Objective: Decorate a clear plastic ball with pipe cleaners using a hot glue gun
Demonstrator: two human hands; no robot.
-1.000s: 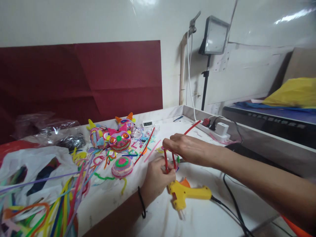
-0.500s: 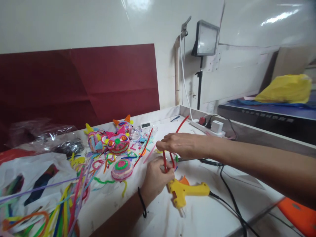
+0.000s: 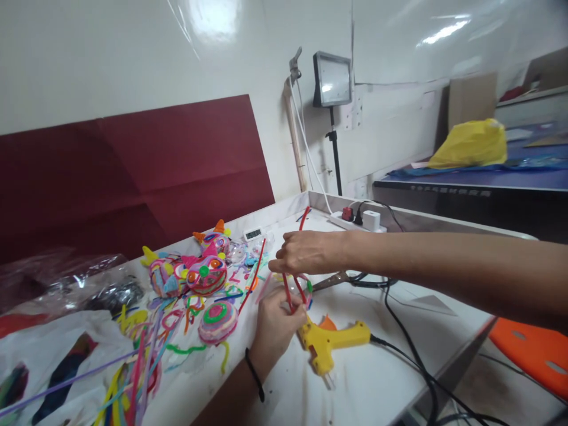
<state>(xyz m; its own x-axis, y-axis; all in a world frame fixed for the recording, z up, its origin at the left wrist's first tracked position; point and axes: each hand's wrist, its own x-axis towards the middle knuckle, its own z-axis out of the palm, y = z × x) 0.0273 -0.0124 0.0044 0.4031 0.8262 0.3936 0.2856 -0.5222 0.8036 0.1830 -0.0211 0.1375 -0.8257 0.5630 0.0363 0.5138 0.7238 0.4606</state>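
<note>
Over the last second the right hand (image 3: 306, 253) lifts toward 12 o'clock, fingers still pinching the red pipe cleaner (image 3: 287, 293) that the left hand (image 3: 275, 322) grips, so the bending continues beside the glue gun (image 3: 331, 343) on the desk (image 3: 377, 384).

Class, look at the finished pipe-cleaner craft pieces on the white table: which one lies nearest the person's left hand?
The round pink dome with green and orange rings, just beside the left hand; the eared face pieces sit farther back.

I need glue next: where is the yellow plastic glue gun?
The yellow plastic glue gun lies on the white table, just right of the left hand.
</note>
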